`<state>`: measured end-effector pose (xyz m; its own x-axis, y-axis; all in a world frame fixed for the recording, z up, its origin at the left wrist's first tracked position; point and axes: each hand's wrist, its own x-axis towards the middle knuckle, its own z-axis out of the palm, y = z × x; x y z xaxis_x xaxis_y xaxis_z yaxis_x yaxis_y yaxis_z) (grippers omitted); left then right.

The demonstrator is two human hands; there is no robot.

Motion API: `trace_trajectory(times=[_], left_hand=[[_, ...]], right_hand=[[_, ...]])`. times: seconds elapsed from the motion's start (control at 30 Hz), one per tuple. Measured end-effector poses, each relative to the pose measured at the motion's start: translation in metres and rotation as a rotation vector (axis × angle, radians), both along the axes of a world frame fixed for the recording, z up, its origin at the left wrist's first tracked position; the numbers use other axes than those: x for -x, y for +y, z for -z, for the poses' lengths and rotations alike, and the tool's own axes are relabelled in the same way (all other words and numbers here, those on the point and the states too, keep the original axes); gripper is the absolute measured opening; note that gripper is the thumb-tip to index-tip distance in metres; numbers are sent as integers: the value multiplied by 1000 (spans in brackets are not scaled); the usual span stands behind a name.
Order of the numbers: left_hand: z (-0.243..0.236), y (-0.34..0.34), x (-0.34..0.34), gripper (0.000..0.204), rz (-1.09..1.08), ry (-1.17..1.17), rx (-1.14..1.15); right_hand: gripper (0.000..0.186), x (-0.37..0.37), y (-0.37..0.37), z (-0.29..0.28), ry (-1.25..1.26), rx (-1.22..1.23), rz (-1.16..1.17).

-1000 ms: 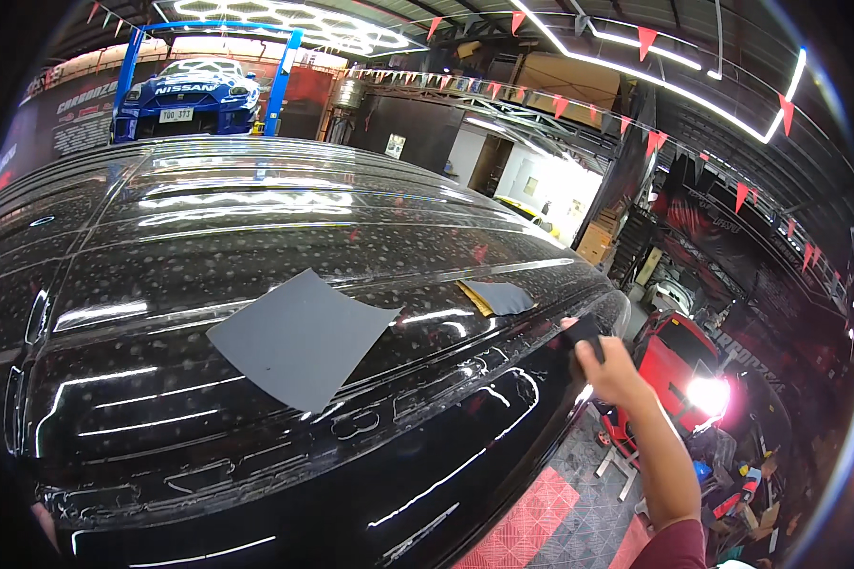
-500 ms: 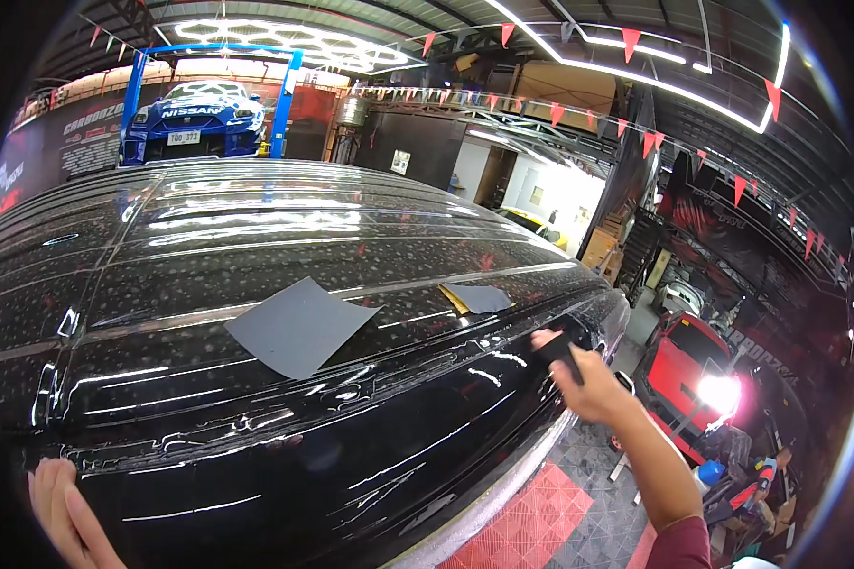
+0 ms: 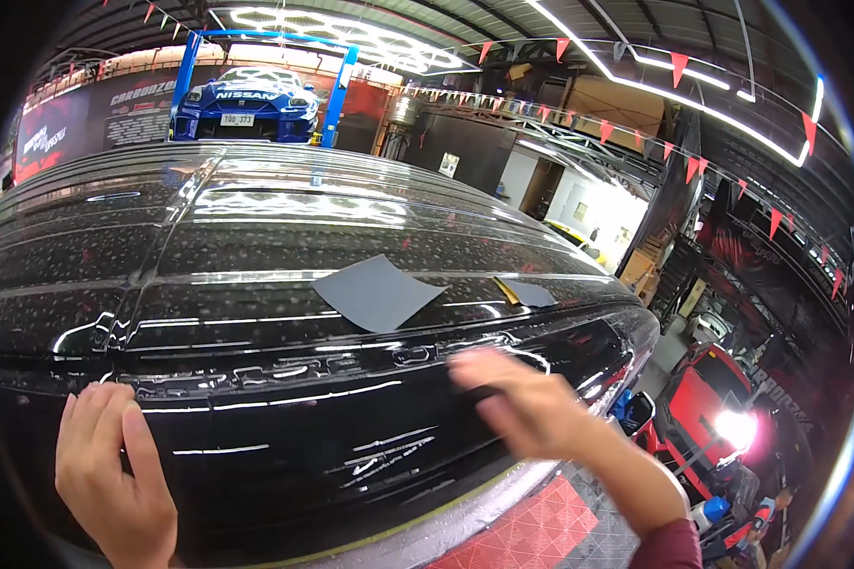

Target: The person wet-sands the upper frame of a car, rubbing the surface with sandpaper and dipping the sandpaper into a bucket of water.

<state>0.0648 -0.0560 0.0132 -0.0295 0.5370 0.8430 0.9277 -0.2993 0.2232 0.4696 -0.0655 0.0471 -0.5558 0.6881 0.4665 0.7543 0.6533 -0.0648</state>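
Observation:
My left hand (image 3: 119, 469) rests on the side of a wet, glossy black car body (image 3: 285, 493), its fingertips at the roof edge and nothing in its grasp. Further right, my right hand (image 3: 527, 403), blurred by motion, is closed on a small black block (image 3: 485, 392) at the upper side panel. Most of that block is hidden by my fingers. Above it on the roof lies a grey sheet of sandpaper (image 3: 380, 294). A smaller folded piece of sandpaper (image 3: 529, 293), grey with a yellowish back, sits to its right.
Water drops cover the ribbed black roof (image 3: 256, 247). Yellow tape and pale sheeting (image 3: 503, 488) run along the lower side, above red and grey floor tiles (image 3: 541, 522). At right stand a red car (image 3: 707, 394) and a bright lamp (image 3: 735, 429). A blue car (image 3: 247, 104) is behind.
My right hand has moved left and slightly down along the panel with the black block. My left hand reaches further into view, up and to the right. The whole view has shifted.

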Motion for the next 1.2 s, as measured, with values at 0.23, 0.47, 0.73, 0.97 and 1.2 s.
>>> trace_trajectory(times=[0.23, 0.47, 0.73, 0.97, 1.2], left_hand=[[0, -19, 16, 27, -59, 7, -32], [4, 5, 6, 26, 30, 1, -94], [9, 2, 1, 26, 3, -44, -99], [5, 7, 5, 27, 26, -28, -92], [0, -2, -2, 35, -6, -22, -38]], right_hand=[[34, -30, -8, 0, 142, 117, 219], [55, 124, 9, 6, -70, -26, -190], [62, -42, -33, 33, -77, -146, 302], [62, 156, -16, 52, -200, -283, -32], [61, -56, -25, 84, 370, -193, 194]])
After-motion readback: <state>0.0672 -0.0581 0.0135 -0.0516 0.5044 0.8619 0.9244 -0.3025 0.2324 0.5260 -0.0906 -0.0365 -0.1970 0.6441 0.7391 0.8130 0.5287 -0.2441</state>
